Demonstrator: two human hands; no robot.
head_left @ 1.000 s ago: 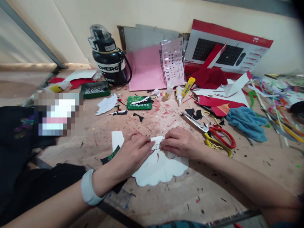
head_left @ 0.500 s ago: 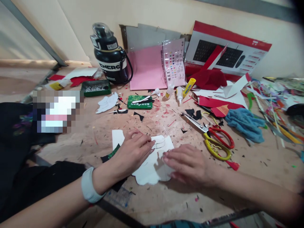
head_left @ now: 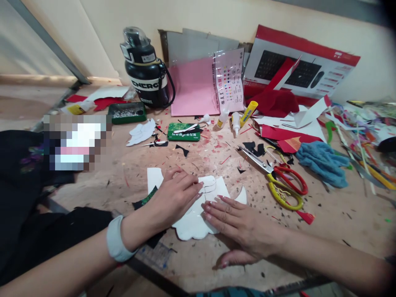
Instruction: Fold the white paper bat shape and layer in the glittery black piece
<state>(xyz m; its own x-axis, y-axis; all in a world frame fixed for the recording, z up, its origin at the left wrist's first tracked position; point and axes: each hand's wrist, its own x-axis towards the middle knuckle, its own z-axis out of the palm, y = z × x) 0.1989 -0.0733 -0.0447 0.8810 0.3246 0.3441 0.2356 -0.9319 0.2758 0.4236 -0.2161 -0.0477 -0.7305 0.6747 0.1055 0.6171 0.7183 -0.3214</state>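
A white paper cutout (head_left: 193, 232) with a scalloped lower edge and pencil-like lines lies on the wooden table. My left hand (head_left: 176, 194), fingers bent and close together, holds the cutout down at its upper left; its thumb is hidden. My right hand (head_left: 244, 227) rests flat across the cutout's right part, open, with fingers stretched and thumb apart. A curved white tip (head_left: 243, 194) shows beyond my right fingers. Under my left wrist are a dark green scrap (head_left: 148, 197) and black scraps. Scissors (head_left: 278, 181) with red and yellow handles lie to the right, open-bladed.
Behind are a black bottle (head_left: 147, 78), pink paper pack (head_left: 194, 88) and keyboard box (head_left: 337, 62). Glue bottles (head_left: 235, 123), a green tin (head_left: 184, 133), another white cutout (head_left: 141, 133) and a blue cloth (head_left: 323, 163) lie around. A blurred-out patch (head_left: 77, 142) is at left.
My right hand has come down, flattened and spread over the cutout, and its thumb has moved out toward me. The curved white tip now shows. My left hand stays put.
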